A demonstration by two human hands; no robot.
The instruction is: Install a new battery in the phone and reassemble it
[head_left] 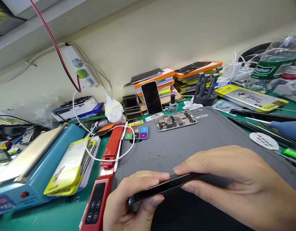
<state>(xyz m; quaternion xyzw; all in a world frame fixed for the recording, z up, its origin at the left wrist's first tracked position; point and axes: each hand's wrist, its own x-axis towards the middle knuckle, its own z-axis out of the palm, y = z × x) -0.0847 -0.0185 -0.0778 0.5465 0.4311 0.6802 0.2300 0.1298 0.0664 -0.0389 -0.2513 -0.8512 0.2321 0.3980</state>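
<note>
Both my hands grip a dark smartphone (166, 186), held edge-on above the near side of the grey work mat (157, 150). My left hand (131, 199) closes round its left end, thumb below and fingers above. At the other end my right hand (234, 183) pinches it between thumb and fingertips. The phone's port edge faces me; its broad faces are hardly visible. Beyond the hands, an opened phone body (176, 120) with bare inner parts lies at the mat's far edge. Left of that sits a small tray with coloured squares (136, 132).
A red device with buttons (96, 202) lies left of the mat, beside yellow packets (68, 166) and a blue heating plate machine (30, 173). A white cable (109, 159) loops over the mat's left edge. Screwdrivers in a holder (205, 96), tweezers and a bottle (265, 70) stand right.
</note>
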